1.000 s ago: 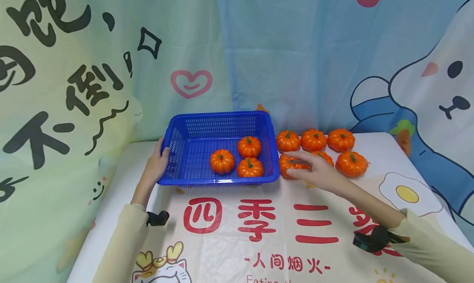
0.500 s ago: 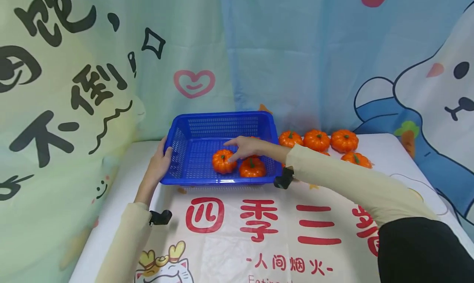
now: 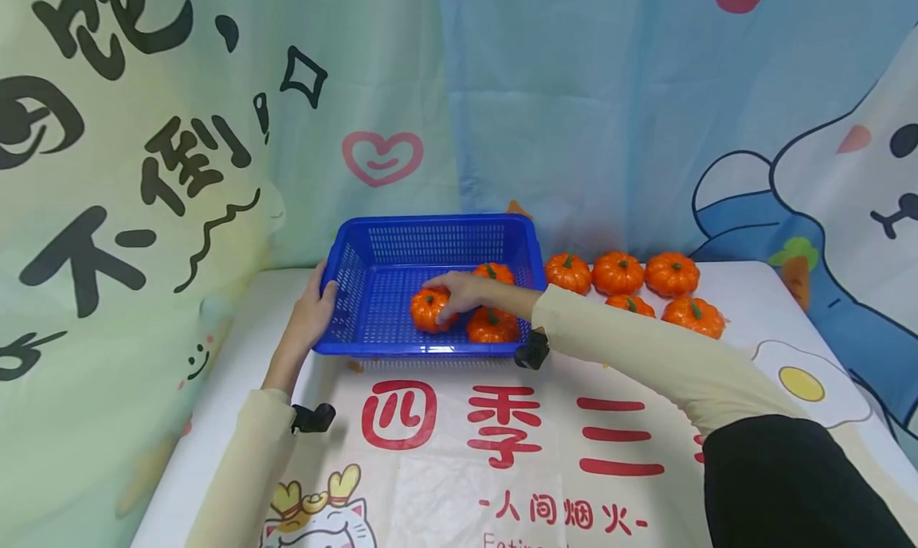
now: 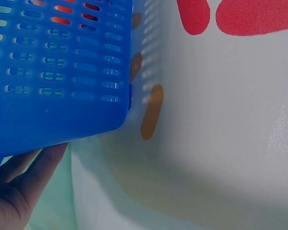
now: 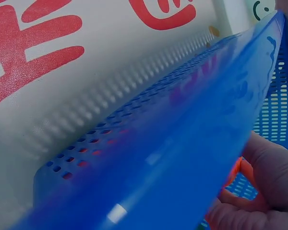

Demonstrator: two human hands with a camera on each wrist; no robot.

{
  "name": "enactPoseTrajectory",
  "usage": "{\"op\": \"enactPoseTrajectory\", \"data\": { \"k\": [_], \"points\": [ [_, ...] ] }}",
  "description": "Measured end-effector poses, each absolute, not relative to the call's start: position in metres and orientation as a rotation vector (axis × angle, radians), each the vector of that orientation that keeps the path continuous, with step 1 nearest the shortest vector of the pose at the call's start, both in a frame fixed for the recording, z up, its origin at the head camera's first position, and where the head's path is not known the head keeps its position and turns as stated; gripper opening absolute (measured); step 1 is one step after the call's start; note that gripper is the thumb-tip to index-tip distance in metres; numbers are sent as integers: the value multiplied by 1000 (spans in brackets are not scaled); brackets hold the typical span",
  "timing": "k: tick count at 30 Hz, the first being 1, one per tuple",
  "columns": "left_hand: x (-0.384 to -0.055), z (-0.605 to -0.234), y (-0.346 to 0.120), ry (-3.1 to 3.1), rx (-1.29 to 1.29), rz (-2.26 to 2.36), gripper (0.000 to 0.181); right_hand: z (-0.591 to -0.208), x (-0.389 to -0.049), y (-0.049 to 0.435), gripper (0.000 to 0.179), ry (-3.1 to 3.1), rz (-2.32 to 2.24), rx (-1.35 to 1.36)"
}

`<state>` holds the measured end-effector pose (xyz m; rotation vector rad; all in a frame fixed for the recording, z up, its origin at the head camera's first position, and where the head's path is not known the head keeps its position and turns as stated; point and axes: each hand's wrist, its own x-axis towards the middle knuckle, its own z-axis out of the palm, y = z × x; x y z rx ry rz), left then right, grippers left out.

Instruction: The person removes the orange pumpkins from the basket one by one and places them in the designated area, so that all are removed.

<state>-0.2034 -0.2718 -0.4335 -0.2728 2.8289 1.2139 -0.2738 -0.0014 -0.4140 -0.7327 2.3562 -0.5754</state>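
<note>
A blue plastic basket with slotted sides stands on the table, several small orange pumpkins inside. My left hand holds its left rim; in the left wrist view, fingers reach up against the rim. Inside the basket, my right hand grips the leftmost pumpkin, thumb on its near side. Beside that hand sit another pumpkin in front and a partly covered pumpkin behind. The right wrist view shows only a sliver of the gripped pumpkin past the basket wall.
Right of the basket, several more pumpkins lie on the table, among them a back-row pumpkin and a front pumpkin. My right sleeve crosses the basket's right rim and covers part of that area. A printed curtain hangs behind.
My right hand has moved left from the pumpkins outside into the basket, and its fingers have closed round the leftmost pumpkin. The left hand stays on the rim. The view has shifted slightly.
</note>
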Motion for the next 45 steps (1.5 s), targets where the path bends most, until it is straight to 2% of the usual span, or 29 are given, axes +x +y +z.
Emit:
{"op": "enactPoseTrajectory", "data": {
  "k": [11, 15, 22, 27, 36, 45],
  "points": [
    [-205, -432, -272, 2835, -272, 1211, 59, -415, -272, 5, 69, 2375, -605, -779],
    [-204, -433, -273, 2839, -260, 1195, 59, -404, -265, 14, 69, 2415, -671, -828],
    [-201, -433, -273, 2821, -274, 1184, 60, -366, -218, 49, 71, 2500, -894, -905],
    [-202, -430, -272, 2809, -267, 1190, 60, -353, -181, 78, 72, 2446, -1066, -866],
    [-201, -432, -272, 2797, -274, 1215, 60, -360, -158, 124, 70, 2359, -1088, -761],
    [-200, -430, -273, 2812, -261, 1211, 60, -377, -105, 172, 69, 2297, -1129, -934]
  ]
}}
